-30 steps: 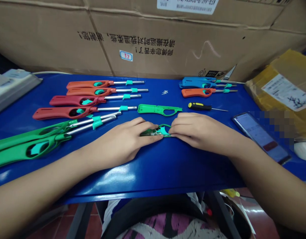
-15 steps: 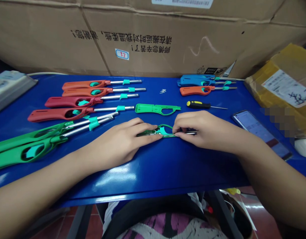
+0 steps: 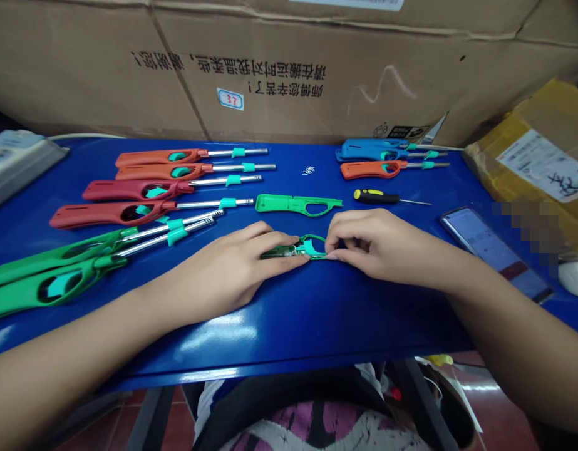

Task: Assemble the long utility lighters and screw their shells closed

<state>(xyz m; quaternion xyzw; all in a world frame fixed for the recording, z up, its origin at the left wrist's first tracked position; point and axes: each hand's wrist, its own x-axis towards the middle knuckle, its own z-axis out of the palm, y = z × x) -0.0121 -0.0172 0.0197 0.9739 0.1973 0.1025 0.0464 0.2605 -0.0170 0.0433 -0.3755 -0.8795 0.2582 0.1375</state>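
While the left hand is holding an opened green lighter down on the blue tabletop, its thumb and forefinger, parted by only a small gap, are pressing along the two sides of the body. The right hand is curling inward with thumb and fingertips nearly meeting, and is pinching the right end of that lighter; exactly which part they are gripping is staying hidden. Between the hands, a teal trigger is showing inside the lighter's loop. Just beyond, a loose green shell half is lying, with a black-and-yellow screwdriver to its right and some small white pieces behind it. Two orange lighters, two red lighters and two green lighters are lying on the left. Two blue lighters and a single orange lighter are lying at the far right, and a phone is resting near the right forearm
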